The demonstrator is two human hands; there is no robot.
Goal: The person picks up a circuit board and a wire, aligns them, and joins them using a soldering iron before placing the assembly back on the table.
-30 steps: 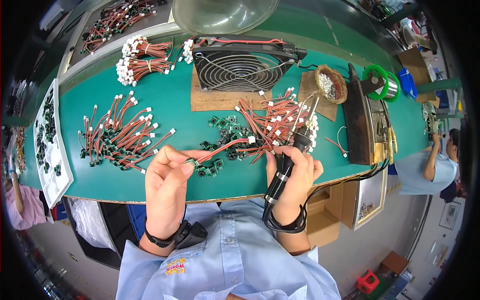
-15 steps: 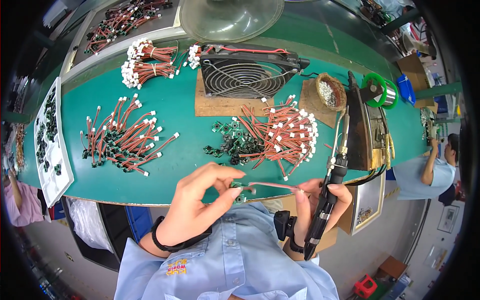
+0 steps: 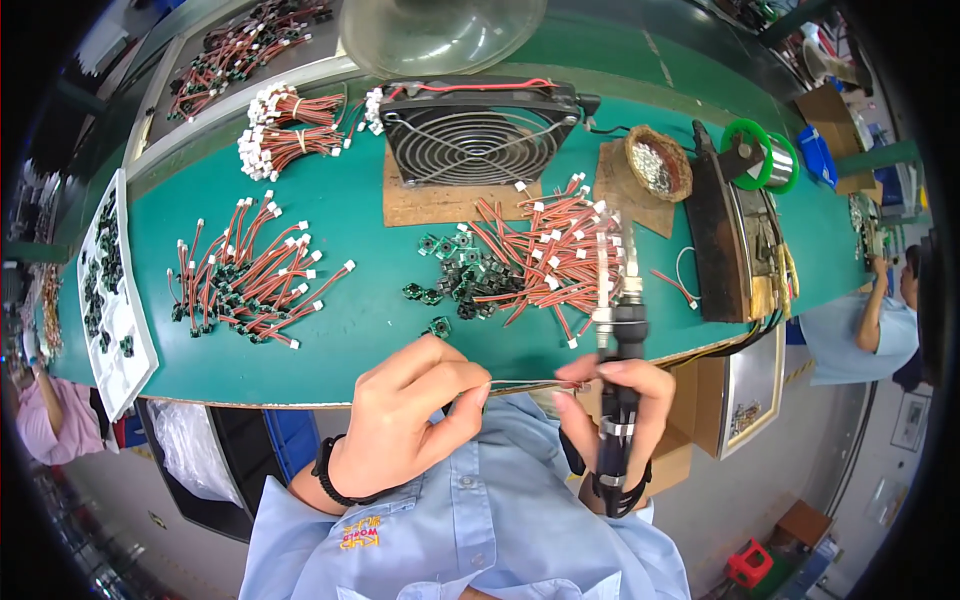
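Near the bench's front edge, my left hand is closed in a pinch on one end of a thin two-wire cable. Its fingers hide whatever is at that end. My right hand is wrapped round a black soldering iron with a metal feed tube, tip end up and slightly blurred. Thumb and fingertip of that hand also pinch the cable's other end. Just beyond the hands lie small green and black circuit boards, beside a fan-shaped pile of red-and-white cables with white connectors.
Cables with boards attached lie at left, by a white tray of parts. Behind stand bundled cables and a black fan. A tip-cleaning bowl, iron stand and solder spool are at right.
The soldering iron has swung from a slant to nearly upright and moved left. The small green board visible at my left fingertips is now hidden. The cable is stretched straighter between my hands.
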